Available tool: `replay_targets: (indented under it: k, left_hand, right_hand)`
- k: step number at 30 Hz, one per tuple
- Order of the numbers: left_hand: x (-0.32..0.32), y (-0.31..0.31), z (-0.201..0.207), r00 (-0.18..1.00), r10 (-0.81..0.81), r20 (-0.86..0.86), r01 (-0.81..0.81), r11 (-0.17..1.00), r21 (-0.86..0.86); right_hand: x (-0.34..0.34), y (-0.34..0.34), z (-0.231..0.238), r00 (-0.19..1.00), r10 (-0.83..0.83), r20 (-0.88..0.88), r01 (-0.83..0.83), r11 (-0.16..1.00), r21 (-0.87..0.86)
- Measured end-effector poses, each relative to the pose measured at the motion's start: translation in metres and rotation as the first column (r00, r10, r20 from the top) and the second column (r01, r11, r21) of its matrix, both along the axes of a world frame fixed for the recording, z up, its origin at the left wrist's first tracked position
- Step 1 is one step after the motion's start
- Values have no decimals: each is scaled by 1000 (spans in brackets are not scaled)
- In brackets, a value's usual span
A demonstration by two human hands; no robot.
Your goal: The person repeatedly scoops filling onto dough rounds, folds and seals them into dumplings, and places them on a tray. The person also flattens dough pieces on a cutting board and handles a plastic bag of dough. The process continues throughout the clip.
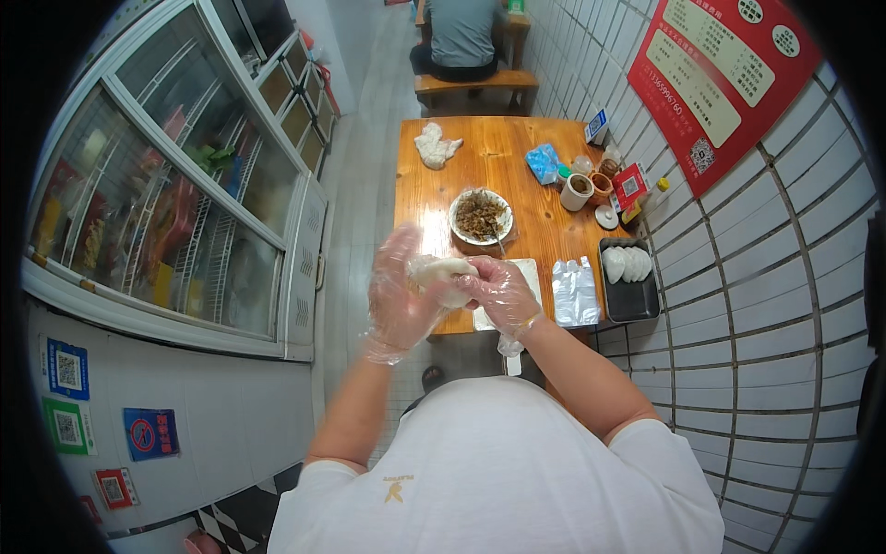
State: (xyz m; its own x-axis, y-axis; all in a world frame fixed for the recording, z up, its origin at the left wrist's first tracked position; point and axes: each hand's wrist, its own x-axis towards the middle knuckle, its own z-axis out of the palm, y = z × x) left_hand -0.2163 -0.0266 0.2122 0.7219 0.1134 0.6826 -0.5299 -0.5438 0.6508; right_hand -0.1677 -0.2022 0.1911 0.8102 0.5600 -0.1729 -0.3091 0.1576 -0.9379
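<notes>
Both my hands wear clear plastic gloves and meet over the near edge of the wooden table. A soft, folded piece of white dough [447, 269] is between them. My right hand [503, 294] pinches its right side between thumb and fingers. Against the dough's left side is my left hand [399, 291], its fingers stretched upward and somewhat blurred. Just beyond them stands a white bowl [454, 222] of brown, chopped filling [480, 214], with a utensil handle sticking out toward me. Partly hidden under my right hand is a white sheet or board [529, 273].
On the wooden table [498, 148] are a crumpled white item [437, 146], a blue packet [544, 163], condiment jars [577, 191] and clear plastic bags [575, 291]. A black tray [632, 305] holds several white dumplings [628, 265]. A glass-fronted fridge [175, 175] stands left; a seated person [460, 42] is beyond.
</notes>
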Motion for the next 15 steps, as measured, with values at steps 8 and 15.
replay_targets:
  k: [8,15]
  left_hand:
    - [-1,-8,20,831,-553,65,553,833,15]
    - [-16,-35,25,902,-418,109,432,859,-276]
  right_hand:
    - [-16,-33,39,925,367,-98,-303,869,391]
    - [-27,-12,47,881,428,-201,-218,745,630]
